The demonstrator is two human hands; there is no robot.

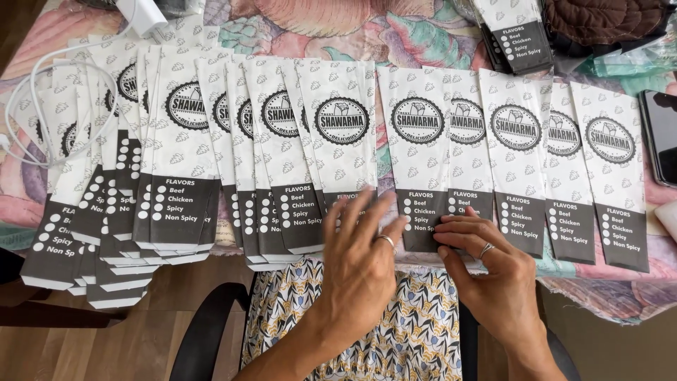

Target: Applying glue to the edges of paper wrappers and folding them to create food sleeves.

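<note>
Many long white paper sleeves with a round black emblem and a dark lower band lie side by side, overlapping, across the table. My left hand [360, 243] rests flat with spread fingers on the dark end of a middle sleeve [343, 134], a ring on one finger. My right hand [476, 247] presses its fingertips on the lower band of the neighbouring sleeve [418, 152], also wearing a ring. Neither hand grips anything.
A flowered tablecloth [352, 28] covers the table. A white cable and charger [137, 14] lie at the far left, a dark phone [661, 134] at the right edge, a stack of more sleeves [518, 32] at the back right. A chair and a patterned skirt show below.
</note>
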